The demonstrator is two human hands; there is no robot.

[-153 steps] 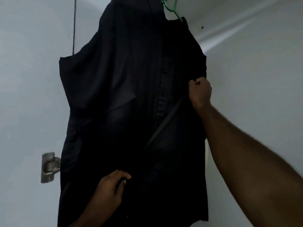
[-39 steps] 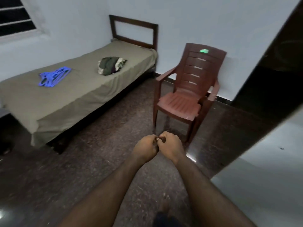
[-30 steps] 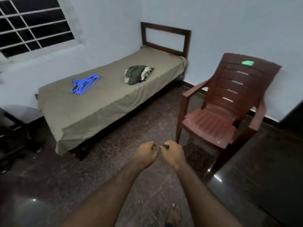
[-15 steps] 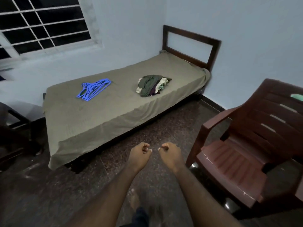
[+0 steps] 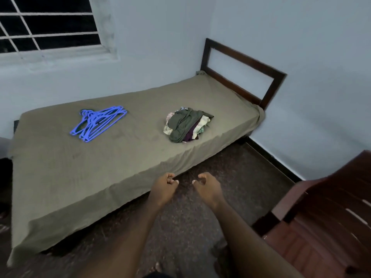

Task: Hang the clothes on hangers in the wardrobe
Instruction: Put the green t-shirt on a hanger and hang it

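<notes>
The left hand [image 5: 163, 187] and the right hand [image 5: 208, 187] were held out side by side just below the centre of the view, a small gap being kept between them; both were loosely curled with the fingertips drawn in towards each other, and nothing was gripped in either. The bare forearms were seen running back to six o'clock over a dark speckled floor [image 5: 186, 227]. At twelve o'clock from the hands a bed [image 5: 60, 177] was found, covered by an olive-grey sheet that hung down over its near edge. On the sheet, at about one o'clock from the hands, a small heap of clothes [image 5: 186, 125] was laid, a dark green garment being uppermost with pale and purple fabric showing beneath it. Well apart from the heap, at about eleven o'clock, a stack of blue hangers [image 5: 98, 123] was lying flat on the sheet. A dark wooden headboard [image 5: 241, 75] was set at the bed's far end, at one o'clock. A barred window [image 5: 48, 23] was placed high at ten o'clock, and part of a red-brown plastic chair [image 5: 331, 227] was seen at four o'clock. The wardrobe was not seen.
</notes>
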